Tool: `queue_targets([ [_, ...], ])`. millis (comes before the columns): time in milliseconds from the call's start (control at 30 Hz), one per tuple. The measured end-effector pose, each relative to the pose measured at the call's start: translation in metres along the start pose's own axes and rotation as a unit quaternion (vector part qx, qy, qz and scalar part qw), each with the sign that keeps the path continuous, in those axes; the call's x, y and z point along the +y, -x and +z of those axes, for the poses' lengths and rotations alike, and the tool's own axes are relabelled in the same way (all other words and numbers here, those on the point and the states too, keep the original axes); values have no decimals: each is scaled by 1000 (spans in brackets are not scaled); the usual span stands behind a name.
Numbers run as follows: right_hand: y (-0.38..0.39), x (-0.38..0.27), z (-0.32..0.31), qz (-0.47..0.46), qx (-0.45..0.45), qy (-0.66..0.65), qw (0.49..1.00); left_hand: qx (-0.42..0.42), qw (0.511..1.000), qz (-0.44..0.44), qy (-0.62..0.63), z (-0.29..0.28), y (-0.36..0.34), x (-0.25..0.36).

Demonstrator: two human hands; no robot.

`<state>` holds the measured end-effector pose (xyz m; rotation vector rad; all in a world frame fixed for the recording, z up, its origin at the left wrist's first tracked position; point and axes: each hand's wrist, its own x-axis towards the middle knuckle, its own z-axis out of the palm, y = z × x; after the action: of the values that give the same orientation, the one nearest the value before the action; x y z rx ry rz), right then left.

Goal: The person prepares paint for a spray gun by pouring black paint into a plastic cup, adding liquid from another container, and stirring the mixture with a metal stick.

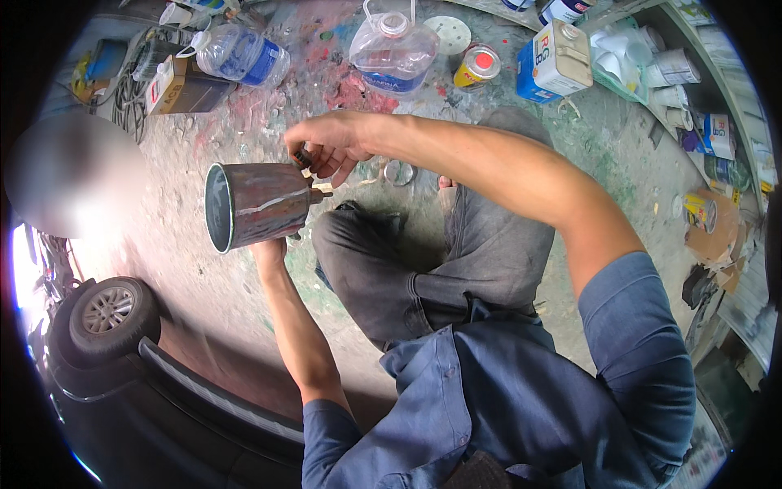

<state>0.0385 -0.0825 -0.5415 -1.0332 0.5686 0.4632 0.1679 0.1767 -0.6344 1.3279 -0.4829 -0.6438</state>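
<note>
A paint-streaked, cone-shaped cup (pixel 269 204), like that of a spray gun, is held tilted on its side, its round mouth facing left. At its narrow right end sticks out a small brass-coloured fitting (pixel 319 196). From below, my left hand (pixel 269 249) grips the cup's underside; most of its fingers are hidden behind it. Above the narrow end, my right hand (pixel 334 145) is bent down with curled fingers, closed on a small dark part (pixel 304 156). Whether that part is joined to the cup cannot be told.
Ahead on the paint-stained floor stand a clear plastic jug (pixel 394 50), a small yellow tin (pixel 477 65) and a blue-and-white can (pixel 554 63). A large water bottle (pixel 244 55) lies by a carton (pixel 189 85). A dark car's wheel (pixel 114 314) is at left; shelves of containers line the right.
</note>
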Motion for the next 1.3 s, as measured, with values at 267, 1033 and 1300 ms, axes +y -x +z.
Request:
queue_targets([
  [267,-5,4,-4,23,-49,12,998,8,990,0,-141,-7,26,26],
  [1033,-167,306,33,-116,202,547,804,453,888,49,59,-2,207,40],
  [1300,-158,288,41,-79,134,518,841,453,888,14,79,-5,201,34],
])
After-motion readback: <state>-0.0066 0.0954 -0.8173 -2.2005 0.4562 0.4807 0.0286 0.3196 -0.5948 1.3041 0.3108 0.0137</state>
